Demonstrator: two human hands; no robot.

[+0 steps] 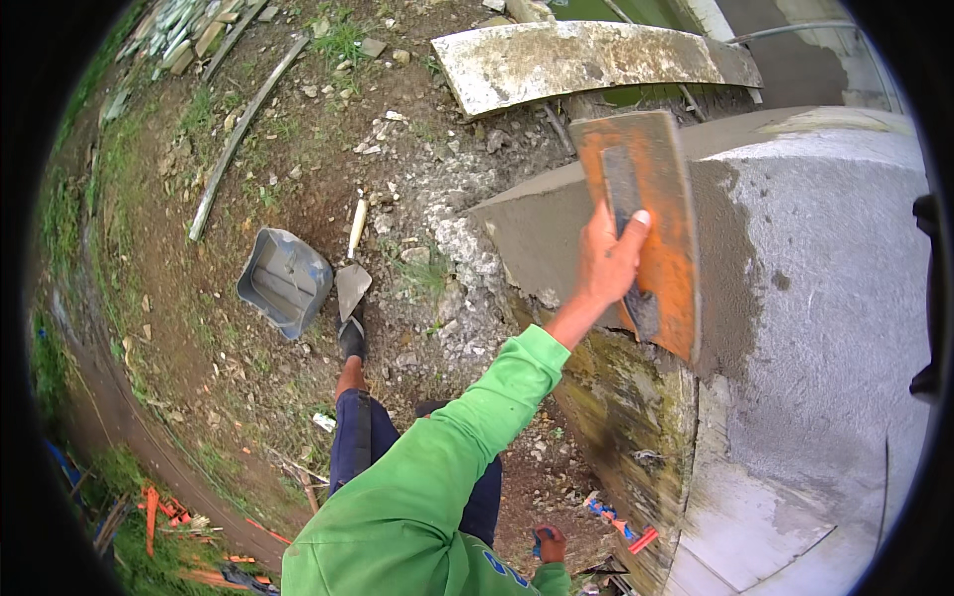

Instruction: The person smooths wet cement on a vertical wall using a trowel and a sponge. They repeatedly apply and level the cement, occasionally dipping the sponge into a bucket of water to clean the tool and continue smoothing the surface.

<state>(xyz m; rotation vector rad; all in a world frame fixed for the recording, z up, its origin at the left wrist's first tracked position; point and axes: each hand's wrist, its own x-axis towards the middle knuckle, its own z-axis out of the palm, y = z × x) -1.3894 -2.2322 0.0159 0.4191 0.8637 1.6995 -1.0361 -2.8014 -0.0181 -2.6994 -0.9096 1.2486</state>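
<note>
My left hand [608, 260], at the end of a green sleeve, grips the grey handle of an orange plastering float [668, 233]. The float is worn and smeared with mortar, and it stands over a dark band of wet mortar [730, 268] on the wall. Low in the view, my right hand [550, 544] is closed around something small, dark and bluish that I cannot make out. A pointing trowel [353, 286] with a pale handle lies on the ground near my foot. Beside it sits a grey, mortar-stained bucket [286, 281], its open side showing.
A lighter grey wall surface [835, 268] spreads to the right. Behind the float lies a stained white board [586, 60]. A wooden strip [243, 134] rests on stony ground to the left. Blue and red scraps [621, 523] lie by the wall's foot.
</note>
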